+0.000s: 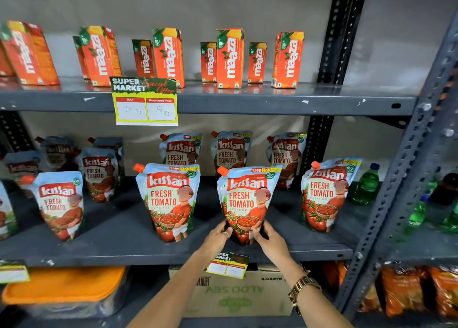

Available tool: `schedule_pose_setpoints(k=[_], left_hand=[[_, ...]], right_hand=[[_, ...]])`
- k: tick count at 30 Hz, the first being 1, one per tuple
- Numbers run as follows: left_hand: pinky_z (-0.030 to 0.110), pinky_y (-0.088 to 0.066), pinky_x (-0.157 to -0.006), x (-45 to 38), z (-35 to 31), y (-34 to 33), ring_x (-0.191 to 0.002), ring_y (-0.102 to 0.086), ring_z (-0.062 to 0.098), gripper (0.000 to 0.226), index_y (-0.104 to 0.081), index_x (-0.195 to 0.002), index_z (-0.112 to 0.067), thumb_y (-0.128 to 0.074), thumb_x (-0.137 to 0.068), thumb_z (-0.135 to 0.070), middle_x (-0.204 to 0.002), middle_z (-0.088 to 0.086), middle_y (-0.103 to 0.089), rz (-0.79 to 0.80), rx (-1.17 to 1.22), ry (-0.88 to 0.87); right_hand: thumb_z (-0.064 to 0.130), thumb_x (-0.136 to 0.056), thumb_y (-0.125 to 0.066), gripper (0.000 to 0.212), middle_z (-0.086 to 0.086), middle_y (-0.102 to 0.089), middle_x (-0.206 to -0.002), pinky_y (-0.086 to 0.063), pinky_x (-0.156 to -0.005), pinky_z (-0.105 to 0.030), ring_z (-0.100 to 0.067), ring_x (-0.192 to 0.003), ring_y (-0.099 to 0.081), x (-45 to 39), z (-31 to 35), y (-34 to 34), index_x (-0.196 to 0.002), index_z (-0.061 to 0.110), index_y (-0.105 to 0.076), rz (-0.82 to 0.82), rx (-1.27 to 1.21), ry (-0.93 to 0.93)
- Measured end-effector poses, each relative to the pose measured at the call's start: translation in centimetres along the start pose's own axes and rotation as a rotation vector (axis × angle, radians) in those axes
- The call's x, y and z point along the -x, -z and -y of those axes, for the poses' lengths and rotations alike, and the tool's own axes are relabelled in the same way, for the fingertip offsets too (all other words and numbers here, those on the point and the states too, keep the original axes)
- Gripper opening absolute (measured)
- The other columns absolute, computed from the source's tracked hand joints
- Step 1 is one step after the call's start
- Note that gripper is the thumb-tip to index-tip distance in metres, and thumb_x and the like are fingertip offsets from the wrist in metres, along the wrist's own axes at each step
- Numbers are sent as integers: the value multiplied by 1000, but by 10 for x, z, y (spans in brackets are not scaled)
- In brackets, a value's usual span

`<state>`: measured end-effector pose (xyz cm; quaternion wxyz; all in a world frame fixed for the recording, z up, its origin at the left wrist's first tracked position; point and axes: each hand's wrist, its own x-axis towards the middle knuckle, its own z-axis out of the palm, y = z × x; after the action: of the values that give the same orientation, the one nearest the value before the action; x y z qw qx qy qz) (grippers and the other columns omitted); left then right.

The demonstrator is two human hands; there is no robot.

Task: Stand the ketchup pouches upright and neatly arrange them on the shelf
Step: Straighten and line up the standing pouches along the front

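The left hand (pixel 219 236) and the right hand (pixel 269 238) grip the base of one ketchup pouch (pixel 244 203) from either side, fingers wrapped onto its lower corners; both hands sit below the pouch's middle, at the front edge of the middle shelf (pixel 124 231). A ring is on the left hand and a gold watch (pixel 303 286) is on the right wrist. The held pouch stands upright, long axis vertical, printed face toward the camera, orange cap (pixel 222 171) at its top left corner. To its left, apart from it, a second front pouch (pixel 169 201) stands upright with the same facing. To the right, a third front pouch (pixel 327 194) stands with its top tilted slightly right. Further left, another front pouch (pixel 60 203) leans with its top tilted left. Behind these, a rear row of pouches (pixel 230 151) stands upright against the back wall, faces forward. A green bottle (pixel 366 185) stands at the shelf's right end. A price tag (pixel 229 264) hangs from the shelf edge below the hands. On the upper shelf (pixel 247 102), orange juice cartons (pixel 229 57) stand upright in staggered rows, with a larger price label (pixel 146 102) clipped to the front edge.
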<state>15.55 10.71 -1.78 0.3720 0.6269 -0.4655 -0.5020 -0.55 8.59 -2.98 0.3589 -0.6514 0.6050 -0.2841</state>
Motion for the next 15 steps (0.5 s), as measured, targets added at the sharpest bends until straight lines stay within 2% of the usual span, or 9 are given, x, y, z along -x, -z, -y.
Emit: schedule_pose_setpoints(k=[3, 5, 7, 8, 10, 11, 13, 15], left_hand=[[39, -23, -118, 0, 0, -6, -142, -28, 23, 54, -30, -144, -18, -49, -94, -26, -152, 4, -35, -53, -30, -31], [42, -33, -113, 3, 0, -12, -136, -38, 26, 56, -36, -140, -14, -57, -89, -25, -145, 5, -43, -230, -103, -111], [35, -47, -95, 11, -1, -19, -116, -54, 25, 41, -48, -124, -12, -61, -86, -22, -125, 6, -56, -450, -113, -221], [29, -48, -82, 15, -4, -22, -102, -57, 23, 28, -52, -111, -13, -60, -86, -21, -112, 6, -59, -504, -107, -277], [18, -41, -63, 18, -10, -30, -81, -58, 18, 6, -54, -90, -16, -58, -87, -20, -91, 5, -62, -487, -138, -374], [14, -39, -58, 18, -13, -36, -75, -58, 16, 5, -55, -84, -17, -57, -88, -19, -84, 4, -62, -461, -155, -397], [10, -40, -53, 17, -19, -45, -65, -57, 12, 8, -58, -80, -17, -57, -88, -15, -77, 2, -63, -420, -130, -401], [15, -45, -57, 16, -25, -59, -60, -54, 9, 11, -61, -79, -16, -56, -87, -9, -74, 3, -62, -362, -49, -388]], right_hand=[[38, -93, -43, 49, -7, -52, -138, -39, -102, -35, -27, -127, -46, -2, -2, 5, -139, 28, -33, 19, -1, 6], [30, -93, -47, 45, -6, -51, -139, -37, -105, -34, -24, -129, -45, -4, -5, 8, -137, 23, -40, -14, -80, 6], [22, -92, -51, 42, -9, -55, -135, -38, -106, -35, -24, -127, -48, -3, -10, 12, -133, 16, -46, -121, -180, -27], [19, -91, -52, 41, -12, -58, -131, -39, -104, -36, -26, -123, -51, -3, -12, 15, -131, 14, -48, -195, -221, -56], [15, -90, -53, 37, -16, -64, -122, -41, -100, -37, -30, -116, -55, -1, -18, 23, -127, 9, -53, -341, -283, -98], [13, -90, -53, 35, -17, -65, -118, -41, -98, -36, -31, -114, -57, 0, -21, 28, -125, 7, -54, -398, -303, -102], [10, -90, -53, 33, -18, -67, -113, -41, -93, -32, -32, -109, -58, 2, -28, 36, -122, 5, -56, -476, -327, -104], [9, -89, -53, 31, -19, -68, -109, -38, -88, -28, -33, -106, -59, 4, -36, 46, -119, 3, -57, -553, -364, -118]])
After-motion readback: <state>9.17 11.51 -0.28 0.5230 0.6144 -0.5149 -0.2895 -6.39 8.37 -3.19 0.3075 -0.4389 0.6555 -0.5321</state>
